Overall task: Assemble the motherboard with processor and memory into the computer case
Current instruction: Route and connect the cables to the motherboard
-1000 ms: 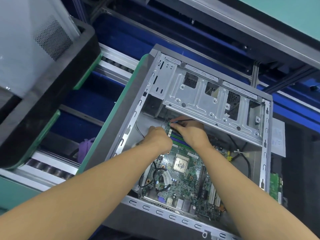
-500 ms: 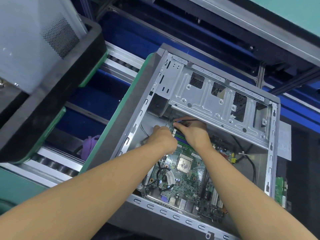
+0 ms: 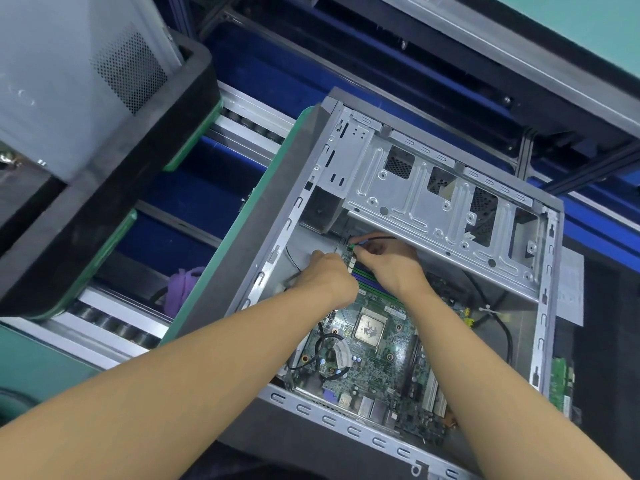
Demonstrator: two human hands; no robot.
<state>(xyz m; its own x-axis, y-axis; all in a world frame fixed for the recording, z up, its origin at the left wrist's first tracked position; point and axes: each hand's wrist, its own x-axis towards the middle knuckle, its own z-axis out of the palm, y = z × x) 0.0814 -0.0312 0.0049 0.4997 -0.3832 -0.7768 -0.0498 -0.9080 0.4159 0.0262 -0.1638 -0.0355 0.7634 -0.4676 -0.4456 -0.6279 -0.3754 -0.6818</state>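
The grey computer case (image 3: 346, 429) lies open on its side. Inside it sits the green motherboard (image 3: 381, 372), with the processor (image 3: 370, 330) in its socket and purple and green memory slots (image 3: 372, 285) at its far end. Both hands meet at the board's far left corner, under the drive cage (image 3: 433, 202). My right hand (image 3: 393, 266) pinches a small green plug (image 3: 352, 246) on a thin black cable (image 3: 381, 238) at the board's edge. My left hand (image 3: 329, 277) is curled beside it with its back to the camera; its fingertips are hidden.
A black tray (image 3: 104, 216) carrying another grey case stands at the upper left on the roller conveyor (image 3: 114, 327). A purple cloth (image 3: 183, 285) lies between the rails. Right of the case are a small green board (image 3: 559, 382) and a paper sheet (image 3: 569, 292).
The view has drifted slightly, so the case sits further right in the frame. Both hands stay at the same corner of the motherboard, with only small finger movements.
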